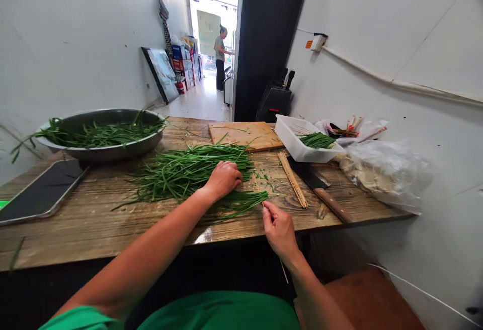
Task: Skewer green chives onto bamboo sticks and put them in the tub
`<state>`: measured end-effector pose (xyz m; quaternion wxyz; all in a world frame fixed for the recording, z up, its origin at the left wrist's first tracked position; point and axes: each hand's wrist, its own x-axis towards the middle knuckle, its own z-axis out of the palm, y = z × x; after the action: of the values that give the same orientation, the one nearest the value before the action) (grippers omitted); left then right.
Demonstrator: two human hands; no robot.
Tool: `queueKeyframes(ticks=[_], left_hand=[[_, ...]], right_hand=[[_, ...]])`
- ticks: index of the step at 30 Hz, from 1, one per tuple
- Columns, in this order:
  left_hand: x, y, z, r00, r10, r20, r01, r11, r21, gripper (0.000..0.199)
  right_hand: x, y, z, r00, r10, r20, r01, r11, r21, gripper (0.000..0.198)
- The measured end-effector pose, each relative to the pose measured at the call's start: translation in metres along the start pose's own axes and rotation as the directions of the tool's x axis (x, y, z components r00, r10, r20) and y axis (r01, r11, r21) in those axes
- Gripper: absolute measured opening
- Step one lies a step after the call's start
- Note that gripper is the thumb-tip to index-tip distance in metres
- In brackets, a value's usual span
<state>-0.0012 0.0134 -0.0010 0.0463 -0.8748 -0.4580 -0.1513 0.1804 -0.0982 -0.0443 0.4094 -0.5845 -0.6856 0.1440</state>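
A pile of long green garlic chives [184,166] lies across the middle of the wooden table. My left hand [223,176] is on its right part, fingers curled down around some of the chives; the fingertips are partly hidden. Nearer the table edge, a small bunch of chives [245,201] stretches out to the right from under my left wrist. My right hand [279,227] pinches a thin bamboo skewer [284,270], whose lower end sticks out below the hand. Its upper end is by the cut ends of the small bunch; whether it pierces them I cannot tell.
More skewers [293,181] lie beside a cleaver [320,191] on the right. Behind are a white plastic tray [290,141] with chives, a cutting board [245,136] and a plastic bag [388,169]. A metal basin [101,154] and a tablet-like slab [41,189] occupy the left. A person [221,56] stands far back.
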Motion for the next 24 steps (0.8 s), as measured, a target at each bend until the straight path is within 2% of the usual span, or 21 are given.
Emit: queueKeyframes(ticks=[4,13,19,24], left_hand=[[-0.0007,0.0048,0.0002,0.997,-0.064,-0.04,0.067,0.993,0.097,0.018],[-0.0021,0.0005,0.004,0.999,-0.053,-0.011,0.054,0.992,0.112,0.015],[-0.0017,0.0044,0.0037,0.994,-0.101,-0.03,0.102,0.995,0.025,0.013],[-0.002,0.0045,0.0087,0.993,-0.108,-0.045,0.111,0.991,0.078,0.014]], right_hand=[[-0.0005,0.0001,-0.0008,1.0,-0.021,0.01,0.02,1.0,0.011,0.031],[-0.0011,0.001,-0.0006,1.0,-0.002,0.015,0.002,1.0,0.019,0.031],[-0.0003,0.0011,-0.0006,1.0,-0.001,0.02,0.001,1.0,0.026,0.031],[-0.0005,0.0032,0.0014,1.0,-0.005,0.03,0.004,1.0,0.025,0.031]])
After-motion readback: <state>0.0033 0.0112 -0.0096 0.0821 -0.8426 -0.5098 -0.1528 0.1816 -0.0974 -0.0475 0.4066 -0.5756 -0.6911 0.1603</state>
